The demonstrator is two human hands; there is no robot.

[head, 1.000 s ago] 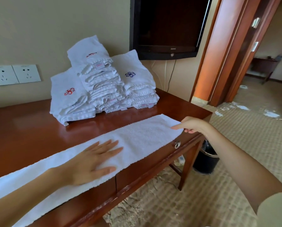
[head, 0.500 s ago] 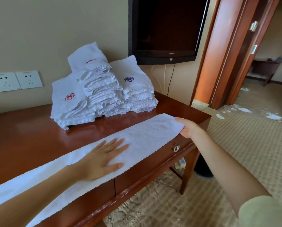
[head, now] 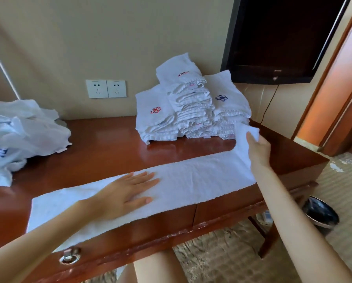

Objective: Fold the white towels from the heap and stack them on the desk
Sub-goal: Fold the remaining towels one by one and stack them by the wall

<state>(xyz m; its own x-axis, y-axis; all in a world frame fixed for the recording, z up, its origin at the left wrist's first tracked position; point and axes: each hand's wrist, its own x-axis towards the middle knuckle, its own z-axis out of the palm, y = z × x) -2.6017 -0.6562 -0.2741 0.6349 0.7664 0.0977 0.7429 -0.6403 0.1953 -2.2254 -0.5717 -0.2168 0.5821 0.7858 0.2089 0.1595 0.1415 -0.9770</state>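
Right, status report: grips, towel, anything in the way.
Left grip flat, pressing towel mid-length. Right grip pinches towel's right end, raised off desk. Stack close behind raised end; heap far left.

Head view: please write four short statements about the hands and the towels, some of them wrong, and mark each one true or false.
1. The left hand lies flat on the long towel spread on the desk. True.
2. The right hand rests empty on the desk. False: it grips the long towel's right end, raised above the desk.
3. The unfolded heap lies at the desk's left side. True.
4. The folded stacks stand on the floor. False: they stand on the desk.
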